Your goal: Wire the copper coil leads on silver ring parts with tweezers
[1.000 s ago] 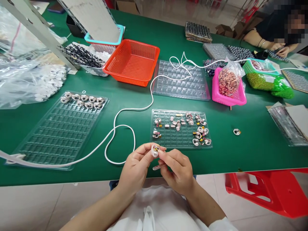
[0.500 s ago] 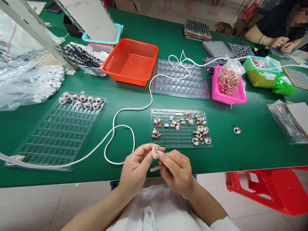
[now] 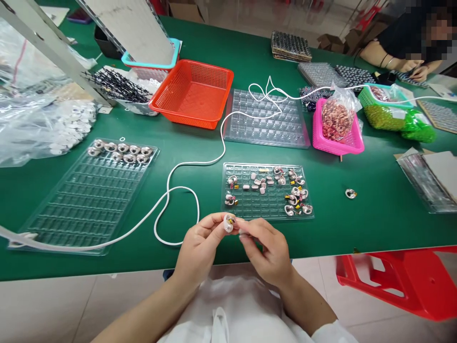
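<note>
Between the fingertips of my left hand (image 3: 198, 245) is a small white curved earphone shell (image 3: 227, 224) with a yellow bit showing inside. My right hand (image 3: 269, 247) is closed beside it, fingertips close against the shell's right side. A slim pale piece (image 3: 243, 232) shows at the right fingers; its kind is hard to make out. Just beyond both hands lies a clear plastic tray (image 3: 257, 205) with several similar shells, yellow-tabbed parts and small pale pink blocks (image 3: 263, 186). One more shell (image 3: 351, 193) rests alone on the green table to the right.
A second clear tray (image 3: 85, 200) with metallic shells lies left. A white cable (image 3: 182, 163) loops across the table (image 3: 200, 200). Behind are an orange basket (image 3: 194, 116), an empty-celled tray (image 3: 266, 133) and a pink basket (image 3: 339, 147). A co-worker's hands (image 3: 416, 69) are at far right.
My right hand's fingers have shifted, and the slim pale piece that stuck out below them now shows only at the fingertips. The shell in my left hand has turned slightly.
</note>
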`<state>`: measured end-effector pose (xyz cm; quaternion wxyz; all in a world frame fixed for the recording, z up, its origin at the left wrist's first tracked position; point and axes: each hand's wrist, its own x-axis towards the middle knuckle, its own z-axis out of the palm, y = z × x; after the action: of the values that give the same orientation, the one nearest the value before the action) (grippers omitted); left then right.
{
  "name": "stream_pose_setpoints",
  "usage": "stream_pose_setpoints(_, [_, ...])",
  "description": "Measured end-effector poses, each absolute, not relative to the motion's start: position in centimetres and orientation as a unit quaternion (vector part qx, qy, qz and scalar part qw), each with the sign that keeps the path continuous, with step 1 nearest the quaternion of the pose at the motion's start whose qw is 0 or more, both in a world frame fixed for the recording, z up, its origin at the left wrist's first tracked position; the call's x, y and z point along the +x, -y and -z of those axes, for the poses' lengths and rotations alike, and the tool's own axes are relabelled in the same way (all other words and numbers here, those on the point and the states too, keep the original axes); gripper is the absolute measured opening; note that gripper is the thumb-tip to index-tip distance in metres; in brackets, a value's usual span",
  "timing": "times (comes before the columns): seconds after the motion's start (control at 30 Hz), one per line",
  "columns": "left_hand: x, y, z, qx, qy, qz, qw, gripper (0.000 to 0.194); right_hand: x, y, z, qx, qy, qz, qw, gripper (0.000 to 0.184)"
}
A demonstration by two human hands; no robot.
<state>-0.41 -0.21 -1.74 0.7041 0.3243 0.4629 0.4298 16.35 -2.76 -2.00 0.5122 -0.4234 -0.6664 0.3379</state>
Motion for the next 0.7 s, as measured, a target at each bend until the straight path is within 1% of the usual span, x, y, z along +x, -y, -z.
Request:
stream_pose_setpoints(0.23, [-0.4, 0.6, 1.9, 0.343, -0.445, -0.427, 0.709, 0.016, 17.3, 2.8, 2.2, -0.476, 0.569, -0.457, 0.492, 0.035])
stream_pose_setpoints(0.37, [-0.4, 0.7, 1.8, 0.349, -0.443, -0.426, 0.707, 0.014, 16.9, 3.0, 2.9, -0.51, 0.531, -0.454, 0.501, 0.032])
stream_pose_setpoints(0.47, [-0.5, 0.8, 1.6, 0.358, -0.448, -0.417, 0.705, 0.013, 16.9, 3.1, 3.4, -0.533, 0.508, -0.442, 0.512, 0.023])
stream_pose_setpoints(0.53, [-0.6, 0.8, 1.4, 0.364, -0.446, -0.417, 0.703, 0.013, 16.9, 3.1, 3.5, -0.52, 0.51, -0.43, 0.533, 0.019])
stream_pose_setpoints(0.7, [-0.7, 0.9, 1.2, 0.366, -0.437, -0.424, 0.704, 0.012, 16.9, 2.7, 3.1, -0.441, 0.557, -0.399, 0.58, 0.027])
